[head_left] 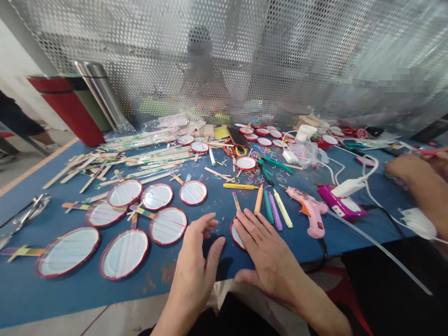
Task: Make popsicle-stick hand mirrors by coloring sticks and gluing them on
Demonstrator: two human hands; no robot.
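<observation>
Beneath the flat fingers of my right hand [261,245] lies a round white lid with a red rim [235,234], mostly covered. A coloured craft stick [236,202] sticks out past its far edge. My left hand [201,254] is just to the left, held above the table edge with fingers loosely bent and apart, and nothing shows in it. Left of it rest several similar lids with sticks, among them one lid [168,226] close by and a larger one [124,254]. Several markers, including an orange marker [259,199], lie beyond my right hand.
A pink glue gun [308,210] and a purple power strip [341,205] with white cables lie to the right. Pliers [266,172], loose craft sticks [93,165] and more lids spread farther back. Flasks [70,109] stand back left. Another person's arm [420,182] reaches in at right.
</observation>
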